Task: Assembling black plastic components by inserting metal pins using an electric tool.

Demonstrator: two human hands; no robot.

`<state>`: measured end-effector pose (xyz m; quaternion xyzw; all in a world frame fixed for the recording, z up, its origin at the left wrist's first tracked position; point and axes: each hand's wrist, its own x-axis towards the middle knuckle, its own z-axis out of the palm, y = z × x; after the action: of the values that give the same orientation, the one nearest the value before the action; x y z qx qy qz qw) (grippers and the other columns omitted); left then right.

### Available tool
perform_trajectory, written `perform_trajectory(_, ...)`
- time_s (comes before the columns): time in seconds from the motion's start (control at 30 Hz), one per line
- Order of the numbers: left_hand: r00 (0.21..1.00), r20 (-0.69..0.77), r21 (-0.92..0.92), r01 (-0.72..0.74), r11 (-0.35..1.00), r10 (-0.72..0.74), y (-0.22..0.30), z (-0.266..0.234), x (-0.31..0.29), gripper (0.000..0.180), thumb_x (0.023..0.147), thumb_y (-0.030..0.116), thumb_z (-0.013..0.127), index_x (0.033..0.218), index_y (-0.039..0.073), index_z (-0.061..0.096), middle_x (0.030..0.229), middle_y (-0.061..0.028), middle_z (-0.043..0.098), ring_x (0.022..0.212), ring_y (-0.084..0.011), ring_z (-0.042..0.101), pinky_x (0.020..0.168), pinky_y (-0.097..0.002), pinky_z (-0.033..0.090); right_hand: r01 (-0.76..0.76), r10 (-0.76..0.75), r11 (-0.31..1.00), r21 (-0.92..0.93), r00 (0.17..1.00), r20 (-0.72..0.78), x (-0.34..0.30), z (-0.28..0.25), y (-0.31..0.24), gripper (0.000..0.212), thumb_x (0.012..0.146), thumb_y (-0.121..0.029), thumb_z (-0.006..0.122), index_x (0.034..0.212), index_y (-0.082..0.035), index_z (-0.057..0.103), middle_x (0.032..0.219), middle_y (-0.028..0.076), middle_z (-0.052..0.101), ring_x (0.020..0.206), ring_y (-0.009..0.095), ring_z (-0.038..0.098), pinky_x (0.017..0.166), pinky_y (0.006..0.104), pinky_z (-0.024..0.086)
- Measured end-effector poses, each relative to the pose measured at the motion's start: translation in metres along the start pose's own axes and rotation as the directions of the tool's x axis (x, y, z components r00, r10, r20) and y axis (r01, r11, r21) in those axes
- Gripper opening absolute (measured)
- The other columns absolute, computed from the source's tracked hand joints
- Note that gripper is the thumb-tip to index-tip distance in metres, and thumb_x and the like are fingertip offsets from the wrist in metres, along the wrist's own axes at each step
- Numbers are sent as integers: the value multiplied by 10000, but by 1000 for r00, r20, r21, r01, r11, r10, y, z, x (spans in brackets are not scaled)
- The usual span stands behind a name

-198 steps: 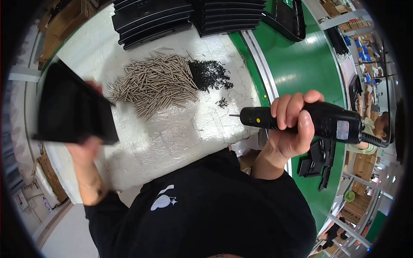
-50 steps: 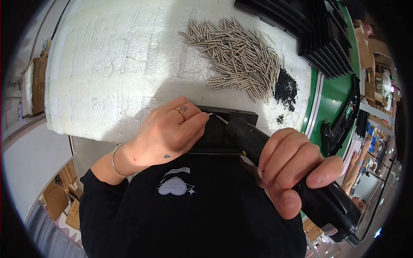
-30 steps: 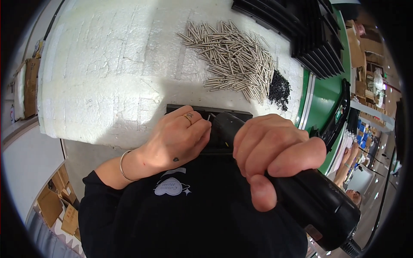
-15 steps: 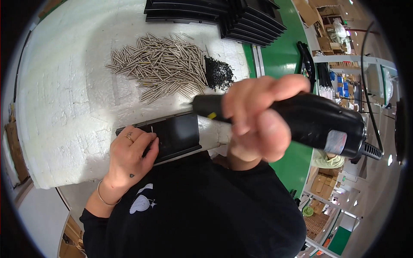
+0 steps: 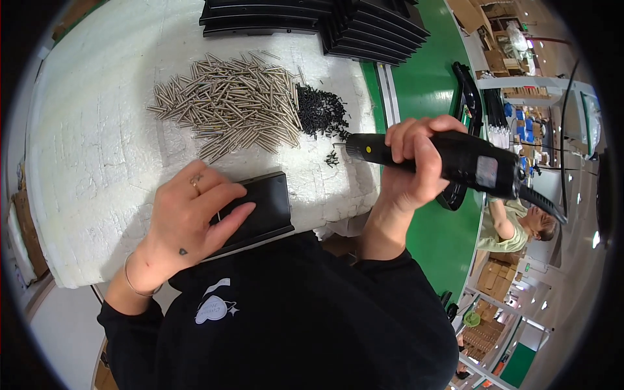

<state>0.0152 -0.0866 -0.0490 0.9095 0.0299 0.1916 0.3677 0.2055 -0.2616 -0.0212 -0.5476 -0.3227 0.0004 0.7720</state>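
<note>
My right hand [image 5: 416, 162] is wrapped round a black electric screwdriver [image 5: 465, 159] held level, its bit pointing left. Its tip is above a few loose black screws [image 5: 331, 158], beside a larger heap of black screws [image 5: 322, 112]. My left hand [image 5: 195, 214] lies over the left part of a black rectangular panel [image 5: 263, 201], thumb and forefinger apart, with no object visible between them. The hand covers that end of the panel. Beyond it spreads a big pile of silver metal pins [image 5: 227, 104].
Stacked black panels [image 5: 374, 32] stand at the far edge of the white foam-like work surface [image 5: 97, 162]. A green table [image 5: 439, 240] runs along the right, with black curved parts [image 5: 465, 97] on it. Another person [image 5: 510, 227] is farther right. The screwdriver's cord [image 5: 546, 205] trails right.
The screwdriver has moved right and away from the panel, its tip now by the screws. My left hand's thumb and forefinger have parted, and the hand has shifted slightly left.
</note>
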Motion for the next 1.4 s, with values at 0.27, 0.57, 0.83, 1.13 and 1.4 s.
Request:
perform_trajectory(0.27,979,-63,-309,-206,929,196,-16,52,63,227,687,126,794,868,53,678,806,-52,657,771,-231,580,656,-327,470,72,-141,944,322,970,197,0,4,-37,293,800,-101,495,1087,-48,516,611,-30,415,494,80,402,545,261,354)
perform_trajectory(0.57,972,-57,-228,-235,945,228,-8,53,63,201,676,92,779,837,74,659,796,-29,647,798,-222,582,662,-310,489,23,-143,910,413,955,261,-1,9,-50,260,794,-93,532,1042,-62,459,628,-26,472,520,82,464,566,246,380)
perform_trajectory(0.83,956,-8,-30,-293,956,293,-4,35,49,186,681,30,738,834,70,640,809,-25,611,791,-224,572,622,-305,486,21,-158,916,401,937,312,-6,21,-43,331,793,-65,613,1058,-112,420,604,-30,499,478,106,508,490,253,451)
perform_trajectory(1.13,995,-64,-276,-88,957,73,-9,35,19,224,709,51,742,921,56,669,897,-35,654,863,-225,586,702,-325,489,-26,-185,873,487,907,380,-13,31,-43,271,748,-75,576,982,-83,439,582,-49,503,480,59,496,506,192,416)
perform_trajectory(1.4,997,-70,259,57,964,-40,-60,-16,11,112,737,76,713,844,77,678,871,-14,638,843,-226,569,700,-323,495,-29,-124,917,398,928,351,-13,31,-32,253,789,-105,531,1027,-74,450,603,-35,448,492,64,449,525,225,379)
